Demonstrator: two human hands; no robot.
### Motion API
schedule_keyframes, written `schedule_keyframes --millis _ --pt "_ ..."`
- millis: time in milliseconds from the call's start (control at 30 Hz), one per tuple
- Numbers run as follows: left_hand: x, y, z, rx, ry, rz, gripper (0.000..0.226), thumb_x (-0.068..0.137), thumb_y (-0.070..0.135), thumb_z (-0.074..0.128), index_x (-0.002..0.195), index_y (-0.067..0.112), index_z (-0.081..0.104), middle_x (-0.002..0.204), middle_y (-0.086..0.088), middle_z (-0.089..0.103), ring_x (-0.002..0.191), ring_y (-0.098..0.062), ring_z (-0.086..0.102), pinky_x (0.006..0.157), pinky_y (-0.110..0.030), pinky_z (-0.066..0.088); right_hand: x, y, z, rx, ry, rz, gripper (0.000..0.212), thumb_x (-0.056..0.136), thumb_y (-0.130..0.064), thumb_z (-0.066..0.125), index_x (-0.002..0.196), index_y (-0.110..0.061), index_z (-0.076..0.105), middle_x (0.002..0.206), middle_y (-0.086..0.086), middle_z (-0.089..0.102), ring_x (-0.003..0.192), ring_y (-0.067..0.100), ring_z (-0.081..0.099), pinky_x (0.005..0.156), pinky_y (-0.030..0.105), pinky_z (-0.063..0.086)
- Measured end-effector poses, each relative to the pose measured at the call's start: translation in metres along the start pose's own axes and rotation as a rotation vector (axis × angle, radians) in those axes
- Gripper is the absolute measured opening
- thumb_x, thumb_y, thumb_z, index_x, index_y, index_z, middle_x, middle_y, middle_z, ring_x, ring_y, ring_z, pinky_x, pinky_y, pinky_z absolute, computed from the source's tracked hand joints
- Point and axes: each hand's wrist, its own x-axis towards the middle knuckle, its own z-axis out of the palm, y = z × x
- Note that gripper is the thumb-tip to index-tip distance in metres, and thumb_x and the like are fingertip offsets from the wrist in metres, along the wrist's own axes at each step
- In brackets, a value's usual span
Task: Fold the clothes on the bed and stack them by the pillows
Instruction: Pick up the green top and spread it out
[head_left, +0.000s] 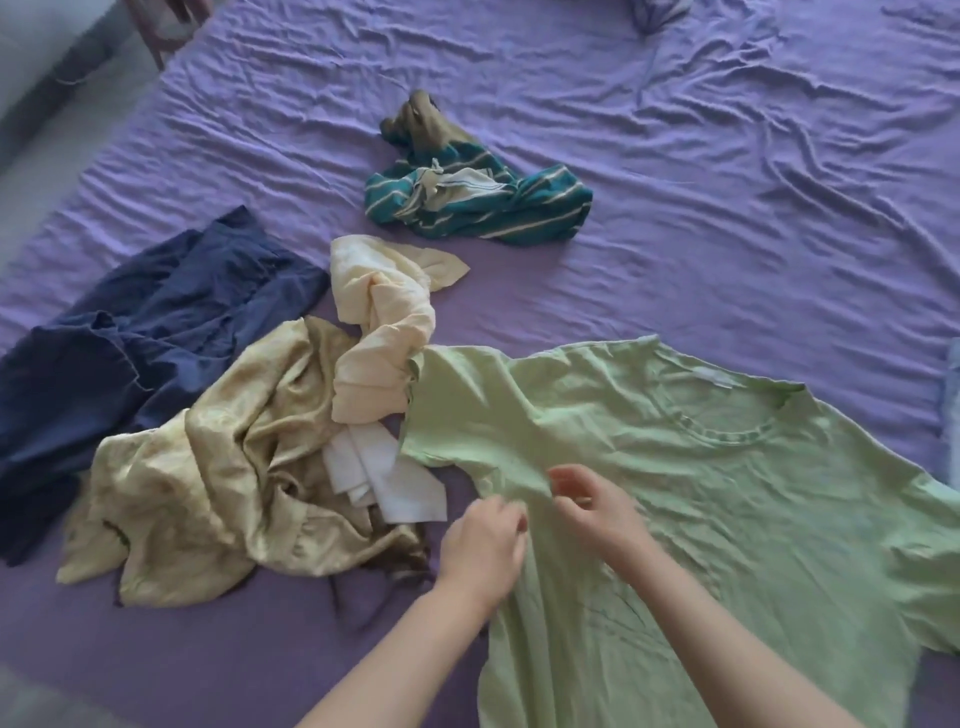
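Note:
A light green T-shirt (727, 499) lies spread on the purple bed sheet (727, 208), collar toward the far right. My left hand (485, 545) and my right hand (592, 501) both pinch the shirt's fabric near its left sleeve and armpit, close together. To the left lie a crumpled gold satin garment (208, 483), a cream garment (384, 332), a white cloth (384, 475) and a navy garment (130, 353). Farther back sits a teal striped garment (483, 202) with an olive piece (421, 122) beside it.
A bluish fabric lump (657, 13) sits at the bed's far edge. A pale blue item (951, 395) shows at the right border. The floor and a wooden furniture leg (150, 41) lie beyond the bed's left edge.

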Motion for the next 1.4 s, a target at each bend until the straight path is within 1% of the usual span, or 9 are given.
schedule_keyframes --millis 400,467,567,667,767,867,1100,1300,1400 --pt "-0.099 -0.007 0.063 -0.246 -0.010 -0.288 0.046 0.084 0.036 0.065 0.120 0.018 0.043 0.119 0.001 0.048 0.109 -0.019 0.053 0.086 -0.035 0.043 0.008 -0.044 0.045 -1.344 -0.287 -0.955 0.033 0.096 -0.017 0.035 0.123 -0.022 0.053 0.138 -0.006 0.046 0.140 0.024 0.021 0.098 0.033 0.031" --pt "-0.119 -0.009 0.074 -0.224 -0.022 -0.282 0.056 0.081 0.043 0.066 0.124 0.019 0.040 0.122 0.000 0.046 0.114 -0.020 0.050 0.092 -0.033 0.040 0.003 -0.048 0.043 -1.463 -0.140 -1.062 0.023 0.091 -0.021 0.048 0.106 -0.024 0.064 0.111 -0.008 0.063 0.133 0.021 0.040 0.089 0.028 0.040" --pt "-0.142 -0.015 0.089 -0.163 -0.041 -0.269 0.069 0.079 0.051 0.065 0.132 0.020 0.035 0.131 0.000 0.046 0.119 -0.021 0.048 0.097 -0.033 0.033 -0.001 -0.052 0.041 -1.600 0.001 -1.158 0.012 0.057 -0.025 0.077 0.056 -0.025 0.066 0.058 -0.011 0.061 0.079 0.011 0.066 0.059 0.019 0.048" --pt "-0.159 -0.017 0.097 -0.184 -0.072 -0.294 0.074 0.078 0.047 0.067 0.136 0.019 0.031 0.131 -0.002 0.053 0.119 -0.024 0.051 0.098 -0.036 0.034 -0.009 -0.052 0.040 -1.559 -0.014 -1.169 0.017 0.045 -0.019 0.080 0.050 -0.022 0.064 0.056 -0.008 0.058 0.070 0.015 0.063 0.058 0.021 0.047" --pt "-0.174 -0.019 0.100 -0.176 -0.105 -0.321 0.068 0.080 0.031 0.065 0.137 0.021 0.029 0.124 -0.005 0.058 0.116 -0.027 0.053 0.096 -0.037 0.036 -0.008 -0.048 0.038 -1.412 0.017 -1.046 0.012 0.072 -0.006 0.064 0.081 -0.014 0.067 0.085 0.000 0.062 0.097 0.025 0.054 0.076 0.032 0.042" --pt "-0.190 -0.027 0.100 -0.311 -0.103 -0.372 0.057 0.081 0.018 0.059 0.133 0.022 0.036 0.118 -0.009 0.061 0.111 -0.029 0.055 0.091 -0.034 0.041 -0.007 -0.042 0.034 -1.247 -0.006 -0.821 0.024 0.083 0.001 0.048 0.101 -0.013 0.058 0.099 0.003 0.058 0.096 0.026 0.051 0.069 0.033 0.040" --pt "-0.229 -0.089 0.070 -0.414 0.192 -0.682 0.011 0.092 0.022 0.051 0.098 0.019 0.060 0.106 -0.005 0.065 0.103 -0.027 0.057 0.084 -0.037 0.045 -0.005 -0.046 0.051 -0.741 0.059 -0.522 0.031 0.085 -0.002 0.039 0.110 -0.016 0.050 0.105 0.010 0.057 0.082 0.028 0.049 0.068 0.034 0.038" --pt "-0.218 -0.105 0.067 -0.230 0.008 -0.663 0.010 0.098 0.029 0.040 0.105 0.021 0.040 0.115 -0.007 0.062 0.107 -0.029 0.057 0.076 -0.034 0.037 -0.037 -0.018 0.107 -0.987 -0.060 -0.713 0.036 0.090 -0.010 0.049 0.125 -0.018 0.054 0.138 -0.001 0.048 0.126 0.028 0.041 0.096 0.040 0.040" --pt "-0.213 -0.108 0.069 -0.303 -0.049 -0.669 0.043 0.086 0.037 0.059 0.119 0.019 0.038 0.122 -0.001 0.057 0.114 -0.026 0.055 0.086 -0.033 0.040 -0.049 -0.008 0.135 -1.049 -0.114 -0.832 0.034 0.091 -0.020 0.053 0.125 -0.022 0.056 0.130 -0.002 0.055 0.129 0.025 0.039 0.101 0.038 0.030"
